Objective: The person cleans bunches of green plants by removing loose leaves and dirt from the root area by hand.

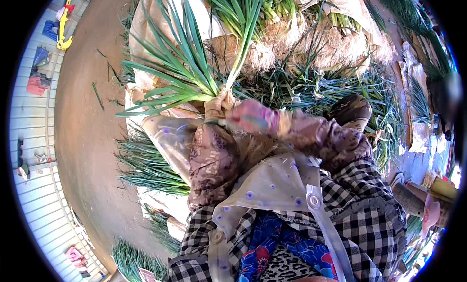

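Observation:
My left hand (pixel 215 108), in what looks like a tan glove, is closed around the lower ends of several large green onions (pixel 199 70). Their long green leaves fan upward and to the left. Beside it, my right hand (pixel 252 115) wears a pink and blue patterned glove and is smeared by motion. It reaches in from the right, close to the left hand and the onion bases; its fingers cannot be made out. Below both hands, a clear plastic apron (pixel 265 185) with purple dots covers my lap.
Rooted onion bundles (pixel 340 46) lie ahead on pale sheeting. Loose trimmed leaves (pixel 311 85) pile up before them, beside a camouflage shoe (pixel 351 109). More green bundles (pixel 151 158) lie at the left, next to the brown floor (pixel 85 121). A white panelled wall (pixel 36 185) borders it.

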Action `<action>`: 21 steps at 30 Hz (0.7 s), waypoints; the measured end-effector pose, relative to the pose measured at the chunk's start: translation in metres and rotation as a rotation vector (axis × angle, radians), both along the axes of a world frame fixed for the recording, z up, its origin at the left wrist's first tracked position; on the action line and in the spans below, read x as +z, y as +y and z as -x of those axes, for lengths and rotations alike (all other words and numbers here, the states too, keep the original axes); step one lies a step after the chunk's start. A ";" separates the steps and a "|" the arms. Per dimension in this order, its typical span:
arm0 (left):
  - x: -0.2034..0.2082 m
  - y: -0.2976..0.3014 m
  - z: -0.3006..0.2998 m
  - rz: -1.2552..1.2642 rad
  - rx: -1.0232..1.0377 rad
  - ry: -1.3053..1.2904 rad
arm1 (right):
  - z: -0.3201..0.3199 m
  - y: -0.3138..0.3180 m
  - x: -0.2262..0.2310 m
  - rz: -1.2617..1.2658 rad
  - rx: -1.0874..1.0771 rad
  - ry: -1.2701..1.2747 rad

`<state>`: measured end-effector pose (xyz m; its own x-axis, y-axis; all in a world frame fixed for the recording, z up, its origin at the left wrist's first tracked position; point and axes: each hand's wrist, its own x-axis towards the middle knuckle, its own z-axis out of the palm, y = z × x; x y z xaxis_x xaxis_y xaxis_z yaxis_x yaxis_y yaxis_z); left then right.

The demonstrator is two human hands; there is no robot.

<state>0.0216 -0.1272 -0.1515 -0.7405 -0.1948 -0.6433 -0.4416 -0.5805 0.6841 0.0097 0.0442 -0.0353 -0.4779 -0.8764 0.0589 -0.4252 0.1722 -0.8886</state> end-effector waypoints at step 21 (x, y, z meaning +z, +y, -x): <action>0.054 0.039 -0.015 -0.341 0.059 0.166 | 0.093 -0.021 -0.002 0.380 -0.389 -0.662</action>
